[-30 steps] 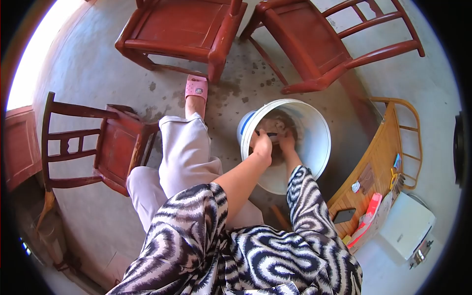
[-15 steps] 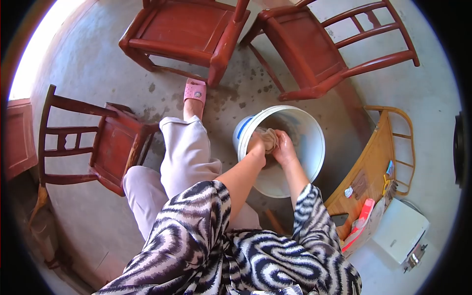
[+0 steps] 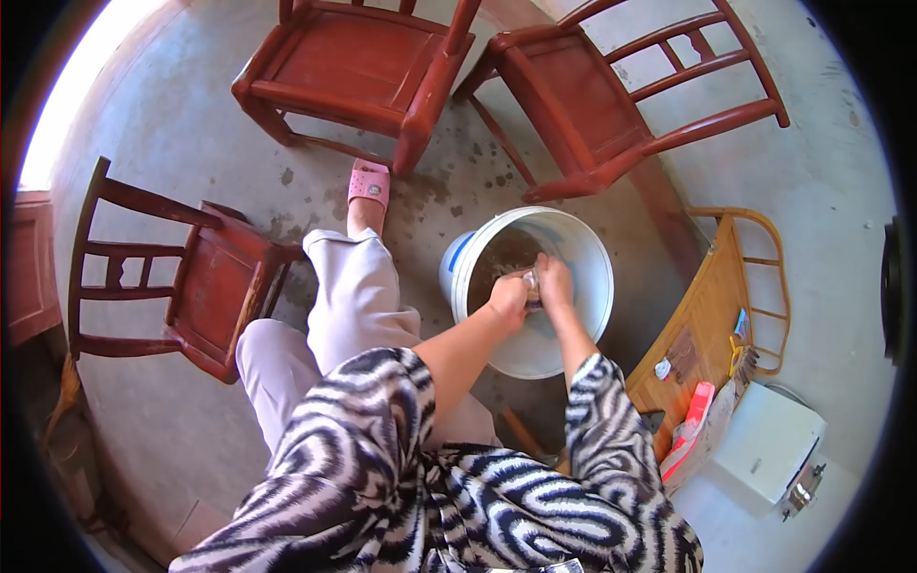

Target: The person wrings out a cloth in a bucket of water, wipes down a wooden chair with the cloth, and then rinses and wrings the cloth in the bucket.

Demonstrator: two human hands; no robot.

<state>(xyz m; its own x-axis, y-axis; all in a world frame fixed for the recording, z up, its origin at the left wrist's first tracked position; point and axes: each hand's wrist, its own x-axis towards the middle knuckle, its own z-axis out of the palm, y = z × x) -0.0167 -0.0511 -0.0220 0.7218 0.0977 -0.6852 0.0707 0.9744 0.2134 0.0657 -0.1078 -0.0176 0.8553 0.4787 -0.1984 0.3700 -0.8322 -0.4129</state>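
Over the mouth of a white bucket [image 3: 594, 325], my two hands are close together with a wet-looking, brownish cloth [image 3: 531, 278] bunched between them. My left hand [image 3: 509, 298] is closed round one end of it. My right hand [image 3: 554, 280] grips the other end, its fingers wrapped and knuckles up. Most of the cloth is hidden inside the fists. Murky brown water [image 3: 504, 252] shows in the bucket beneath. A blue patch marks the bucket's outer left side.
Red wooden chairs stand at the left [image 3: 215, 296], top middle [image 3: 349, 62] and top right [image 3: 583, 100]. On the right, a wooden surface [image 3: 683, 315] carries a red packet [image 3: 700, 401] and small items, beside a white box [image 3: 764, 449]. A pink slipper [image 3: 369, 183] is on my foot.
Both hands have closed tighter on the cloth, which is now squeezed into a smaller bunch. My right hand has turned knuckles up. The view has shifted slightly.
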